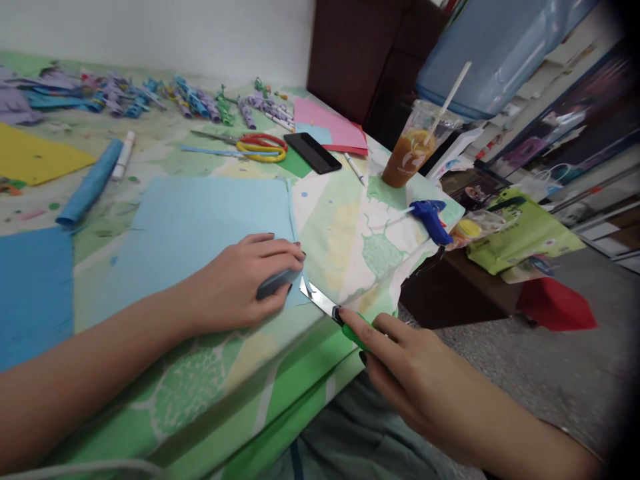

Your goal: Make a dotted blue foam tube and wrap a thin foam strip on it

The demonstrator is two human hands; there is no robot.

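Light blue paper [200, 213] lies flat on the patterned tablecloth, a narrow strip partly separated along its right edge. On the paper's lower right part, my left hand [245, 280] is closed over a small dark grey-blue object [274, 283] that I cannot identify. My right hand [400, 360] grips a green-handled utility knife [323, 301], index finger stretched along it. The knife's blade is out, and its tip is at the paper's right edge, just right of my left fingertips.
Scissors [263, 147], a black phone [313, 152] and pink paper [330, 123] lie behind. A drink cup [407, 153] and a blue glue gun [431, 220] stand and lie near the right table edge. Rolled blue paper [90, 183] lies left.
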